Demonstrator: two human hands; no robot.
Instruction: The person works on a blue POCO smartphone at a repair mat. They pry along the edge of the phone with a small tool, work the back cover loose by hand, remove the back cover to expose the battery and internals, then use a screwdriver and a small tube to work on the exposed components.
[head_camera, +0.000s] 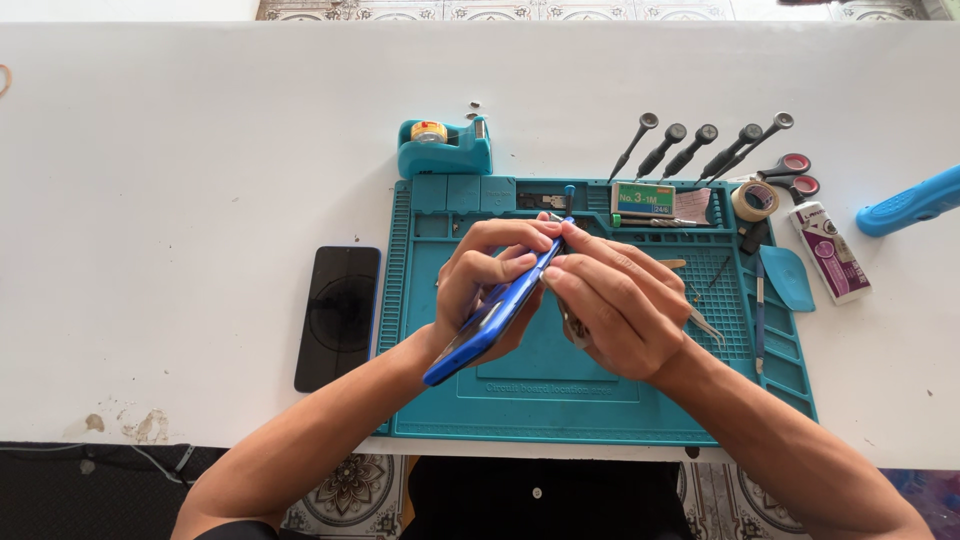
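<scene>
Left hand (485, 285) grips a blue phone (492, 315) tilted on edge above the middle of the teal repair mat (540, 400); right hand (610, 300) pinches its top end, with something metal tucked under the palm, can't tell what. Mat's far-edge compartments hold a green staple box (642, 198) and small parts. Black phone (338, 315) lies flat on the desk just off the mat's left edge; teal tape dispenser (445, 147) beyond its far-left corner, with a roll in it.

Blue phone (495, 318); teal mat (560, 400) and tape dispenser (445, 150); black screen panel (338, 315); white bench (180, 180); red-handled scissors (790, 172).
</scene>
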